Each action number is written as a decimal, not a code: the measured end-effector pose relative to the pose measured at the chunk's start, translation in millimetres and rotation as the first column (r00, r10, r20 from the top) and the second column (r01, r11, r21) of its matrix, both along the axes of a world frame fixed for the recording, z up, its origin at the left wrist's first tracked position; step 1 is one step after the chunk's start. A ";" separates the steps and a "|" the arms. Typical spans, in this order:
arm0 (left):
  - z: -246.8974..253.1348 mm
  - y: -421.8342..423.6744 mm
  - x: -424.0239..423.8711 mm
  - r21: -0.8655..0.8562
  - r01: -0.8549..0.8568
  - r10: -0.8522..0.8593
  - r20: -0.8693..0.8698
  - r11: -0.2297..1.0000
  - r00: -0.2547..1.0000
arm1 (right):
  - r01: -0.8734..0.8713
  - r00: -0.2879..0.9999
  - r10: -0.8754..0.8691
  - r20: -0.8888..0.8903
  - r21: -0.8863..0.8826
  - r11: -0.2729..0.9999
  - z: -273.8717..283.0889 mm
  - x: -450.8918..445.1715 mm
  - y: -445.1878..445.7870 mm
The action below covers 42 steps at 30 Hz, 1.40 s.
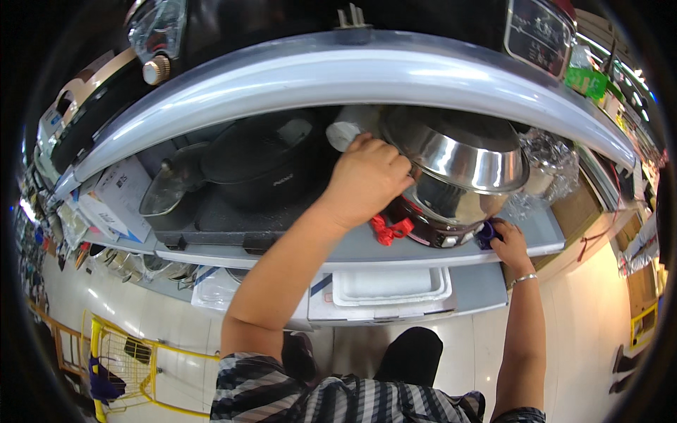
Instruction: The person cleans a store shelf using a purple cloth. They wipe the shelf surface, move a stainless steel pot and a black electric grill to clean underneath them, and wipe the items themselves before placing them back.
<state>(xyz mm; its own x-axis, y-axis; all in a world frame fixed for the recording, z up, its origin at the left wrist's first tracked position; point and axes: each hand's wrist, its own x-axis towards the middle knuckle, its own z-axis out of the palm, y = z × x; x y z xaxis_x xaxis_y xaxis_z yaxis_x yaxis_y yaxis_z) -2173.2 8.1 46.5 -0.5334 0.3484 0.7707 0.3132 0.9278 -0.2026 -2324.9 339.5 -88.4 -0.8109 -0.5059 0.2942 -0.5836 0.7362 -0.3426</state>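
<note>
My left hand [368, 181] reaches into the shelf with curled fingers, at the left side of a stack of shiny steel bowls or pots [465, 153]. Its fingertips are partly hidden, so a grip cannot be made out. The steel stack rests on a dark electric cooker [441, 232] with a red ribbon [390, 230] at its left. My right hand [510, 240], wearing a bracelet, has its thumb and fingers around a small purple item [485, 235] at the cooker's right front. A white-ended roll or cylinder [344, 135] lies just behind my left hand.
A black lidded pan [254, 158] and a glass lid [169, 185] stand left on the shelf [349, 248]. Crumpled clear plastic [550, 164] lies right. The upper shelf's curved edge [359, 74] overhangs. White trays [391, 285] sit below; a yellow cart [127, 365] stands lower left.
</note>
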 end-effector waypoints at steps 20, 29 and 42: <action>-37.4 36.9 20.6 0.119 -0.186 0.209 -0.233 0.975 0.950 | -0.076 0.997 0.076 -0.001 -0.032 0.997 -10.8 -13.6 11.1; -18.5 9.5 21.1 0.030 -0.053 0.057 -0.165 0.998 0.985 | -0.022 1.000 0.022 -0.011 0.038 0.999 -3.0 -1.9 3.9; 27.3 -10.6 -14.9 -0.208 -0.133 0.177 0.213 0.969 0.961 | -0.040 0.999 0.043 -0.005 0.265 0.964 8.9 -3.5 -8.1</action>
<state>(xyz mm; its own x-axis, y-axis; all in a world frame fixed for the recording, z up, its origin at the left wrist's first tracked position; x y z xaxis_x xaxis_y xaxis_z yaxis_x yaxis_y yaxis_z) -2188.0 -2.5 73.8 -0.7461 0.3755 0.5498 0.2272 0.9198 -0.3199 -2328.4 331.4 -79.5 -0.7851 -0.5999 0.1542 -0.6181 0.7749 -0.1323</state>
